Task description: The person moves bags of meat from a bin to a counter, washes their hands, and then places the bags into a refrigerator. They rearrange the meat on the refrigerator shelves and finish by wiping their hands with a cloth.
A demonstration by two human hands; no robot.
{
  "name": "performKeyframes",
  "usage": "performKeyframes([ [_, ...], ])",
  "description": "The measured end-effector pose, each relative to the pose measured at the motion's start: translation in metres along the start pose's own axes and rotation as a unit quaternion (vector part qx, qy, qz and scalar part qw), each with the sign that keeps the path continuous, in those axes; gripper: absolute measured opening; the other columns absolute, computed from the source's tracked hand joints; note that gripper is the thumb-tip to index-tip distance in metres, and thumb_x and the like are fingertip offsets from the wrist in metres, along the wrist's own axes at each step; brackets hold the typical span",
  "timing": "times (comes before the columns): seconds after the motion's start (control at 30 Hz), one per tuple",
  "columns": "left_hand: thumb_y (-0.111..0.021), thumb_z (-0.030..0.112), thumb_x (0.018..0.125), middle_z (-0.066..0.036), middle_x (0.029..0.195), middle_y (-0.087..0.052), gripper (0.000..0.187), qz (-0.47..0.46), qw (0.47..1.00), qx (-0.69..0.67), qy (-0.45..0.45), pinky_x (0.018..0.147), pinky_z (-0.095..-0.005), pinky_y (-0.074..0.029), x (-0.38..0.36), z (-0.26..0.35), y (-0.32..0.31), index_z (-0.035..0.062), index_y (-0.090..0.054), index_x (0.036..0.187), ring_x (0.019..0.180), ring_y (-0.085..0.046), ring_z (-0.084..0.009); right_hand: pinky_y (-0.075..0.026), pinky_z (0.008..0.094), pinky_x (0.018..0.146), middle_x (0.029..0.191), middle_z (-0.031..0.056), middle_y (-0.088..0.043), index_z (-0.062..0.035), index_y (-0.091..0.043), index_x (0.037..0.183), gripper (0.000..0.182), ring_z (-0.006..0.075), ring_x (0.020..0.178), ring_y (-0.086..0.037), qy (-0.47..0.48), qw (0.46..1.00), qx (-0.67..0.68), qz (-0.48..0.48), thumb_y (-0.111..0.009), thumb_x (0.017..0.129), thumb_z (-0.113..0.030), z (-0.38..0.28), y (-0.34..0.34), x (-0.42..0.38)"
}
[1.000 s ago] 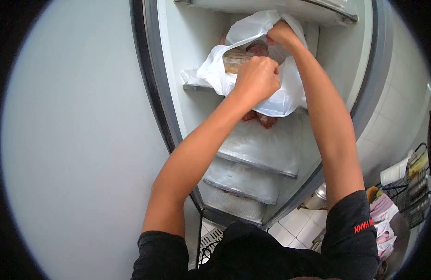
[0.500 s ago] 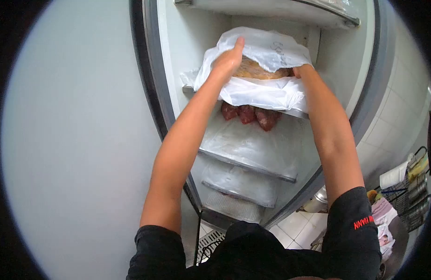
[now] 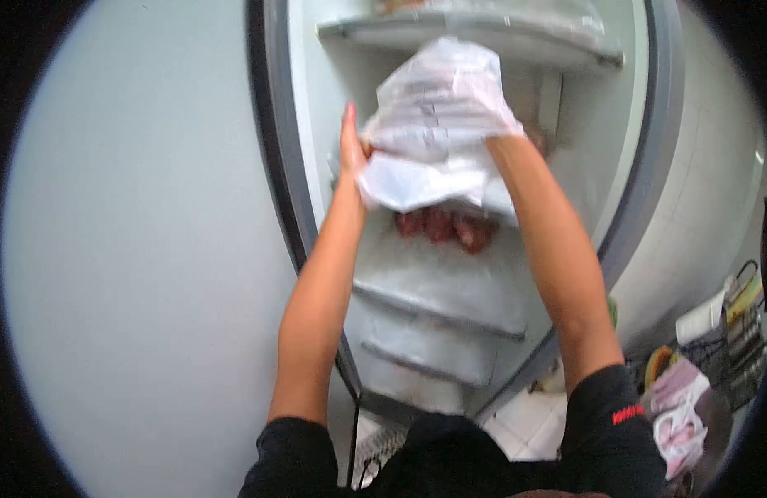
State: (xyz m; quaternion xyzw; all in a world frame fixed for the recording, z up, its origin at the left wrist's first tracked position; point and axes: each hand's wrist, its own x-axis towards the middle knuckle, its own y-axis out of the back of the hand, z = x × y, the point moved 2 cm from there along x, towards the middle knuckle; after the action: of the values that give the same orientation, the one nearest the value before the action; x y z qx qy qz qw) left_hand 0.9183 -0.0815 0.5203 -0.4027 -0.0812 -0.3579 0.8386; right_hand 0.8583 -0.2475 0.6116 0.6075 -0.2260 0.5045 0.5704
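- Open freezer (image 3: 566,174) straight ahead of both raised arms, frosted shelves stepping down below the hands toward the body.
- White plastic bag (image 3: 437,124), bulky and full, up at the level of the second shelf from the top (image 3: 475,33), caught between the two hands; picture blurred, so contents not legible.
- Likely weighty and firm inside, to judge by the bulk and the two-handed lift; thin film outside, soft, crinkly and probably slick with frost, so prone to sliding or tearing if pinched by a loose fold.
- Best taken from both flanks or from underneath, palms pressed against the solid mass rather than the slack plastic.
- Left hand (image 3: 350,145) flat and open against the bag's left side, fingers pointing up.
- Right hand: mostly hidden behind the bag at its right edge, only the wrist showing; open or closed impossible to tell.
- Reddish meat pieces (image 3: 437,226) just below the bag and both hands, on the next shelf down.
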Motion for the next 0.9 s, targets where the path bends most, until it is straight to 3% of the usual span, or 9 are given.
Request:
performKeyframes([
  [0.07,-0.049,0.071,0.081,-0.024,0.119,-0.058,0.089,0.018,0.995,0.094,-0.026,0.090,-0.0455,-0.050,-0.018,0.004,-0.002,-0.0013,-0.047,0.132,0.111,-0.058,-0.0317,-0.046,0.0392,0.087,0.099,0.0154,-0.064,-0.0082,-0.065,0.097,0.031,0.0312,0.095,-0.059,0.129,0.983,-0.126,0.028,-0.063,0.078,-0.032,-0.021,0.030,0.028],
  [0.13,-0.053,0.062,0.085,-0.023,0.120,-0.058,0.079,0.084,0.983,0.163,-0.033,0.087,-0.0447,-0.052,-0.042,0.003,-0.015,0.0000,-0.046,0.133,0.103,-0.062,-0.0301,-0.047,0.0390,0.082,0.094,0.0139,-0.064,-0.0098,-0.064,0.085,0.024,0.0294,0.091,-0.060,0.152,0.982,-0.087,0.067,-0.063,0.075,-0.031,-0.026,0.024,0.030],
  [0.27,-0.066,0.033,0.085,-0.015,0.114,-0.062,0.055,0.042,0.963,0.263,-0.049,0.083,-0.0379,-0.054,-0.037,-0.009,0.010,-0.0009,-0.052,0.126,0.100,-0.063,-0.0241,-0.047,0.0383,0.083,0.100,0.0143,-0.065,-0.0110,-0.066,0.096,0.027,0.0305,0.094,-0.060,0.109,0.967,0.106,-0.207,-0.061,0.078,-0.029,-0.061,0.005,0.010],
  [0.43,-0.074,0.026,0.079,-0.012,0.111,-0.061,0.050,0.066,0.938,0.309,-0.142,0.085,-0.0324,-0.048,-0.063,-0.012,-0.033,-0.0027,-0.056,0.117,0.098,-0.061,-0.0228,-0.047,0.0372,0.088,0.112,0.0112,-0.065,-0.0117,-0.067,0.108,0.034,0.0299,0.102,-0.060,-0.044,0.986,0.103,-0.121,-0.061,0.082,-0.033,-0.039,0.009,-0.024],
  [0.53,-0.071,0.021,0.078,-0.018,0.117,-0.058,0.049,0.073,0.668,0.652,-0.351,0.091,-0.0347,-0.046,-0.100,-0.018,-0.063,-0.0049,-0.056,0.117,0.106,-0.058,-0.0292,-0.046,0.0368,0.090,0.115,0.0131,-0.064,-0.0088,-0.065,0.114,0.039,0.0293,0.103,-0.059,-0.135,0.963,0.209,-0.107,-0.060,0.084,-0.035,0.018,-0.026,-0.033],
  [0.63,-0.070,0.016,0.074,-0.018,0.124,-0.052,0.051,0.012,0.701,0.633,-0.327,0.100,-0.0403,-0.040,-0.113,-0.026,-0.069,-0.0010,-0.056,0.120,0.118,-0.050,-0.0331,-0.046,0.0371,0.091,0.116,0.0154,-0.063,-0.0058,-0.064,0.114,0.044,0.0302,0.105,-0.059,-0.196,0.957,0.203,-0.061,-0.060,0.084,-0.038,0.029,-0.022,-0.046],
  [0.77,-0.070,0.012,0.066,-0.013,0.128,-0.049,0.061,-0.053,0.498,0.779,-0.378,0.107,-0.0531,-0.029,-0.137,-0.027,-0.093,0.0114,-0.055,0.125,0.126,-0.043,-0.0314,-0.047,0.0411,0.089,0.117,0.0179,-0.062,-0.0077,-0.064,0.113,0.050,0.0338,0.107,-0.058,-0.221,0.964,0.139,-0.050,-0.059,0.081,-0.046,0.025,0.005,-0.059],
  [0.83,-0.072,0.012,0.062,-0.010,0.126,-0.049,0.068,-0.009,0.441,0.812,-0.383,0.107,-0.0588,-0.024,-0.132,-0.045,-0.091,0.0160,-0.053,0.127,0.127,-0.041,-0.0302,-0.047,0.0407,0.090,0.117,0.0172,-0.062,-0.0081,-0.065,0.112,0.048,0.0334,0.107,-0.058,-0.221,0.964,0.137,-0.056,-0.058,0.081,-0.044,0.031,0.003,-0.065],
  [0.9,-0.074,0.012,0.060,-0.010,0.123,-0.050,0.072,-0.006,0.465,0.795,-0.388,0.106,-0.0602,-0.025,-0.119,-0.047,-0.092,0.0159,-0.052,0.128,0.124,-0.044,-0.0303,-0.047,0.0404,0.090,0.118,0.0165,-0.061,-0.0084,-0.065,0.111,0.046,0.0330,0.107,-0.058,-0.228,0.963,0.130,-0.056,-0.057,0.082,-0.043,0.037,0.000,-0.074],
])
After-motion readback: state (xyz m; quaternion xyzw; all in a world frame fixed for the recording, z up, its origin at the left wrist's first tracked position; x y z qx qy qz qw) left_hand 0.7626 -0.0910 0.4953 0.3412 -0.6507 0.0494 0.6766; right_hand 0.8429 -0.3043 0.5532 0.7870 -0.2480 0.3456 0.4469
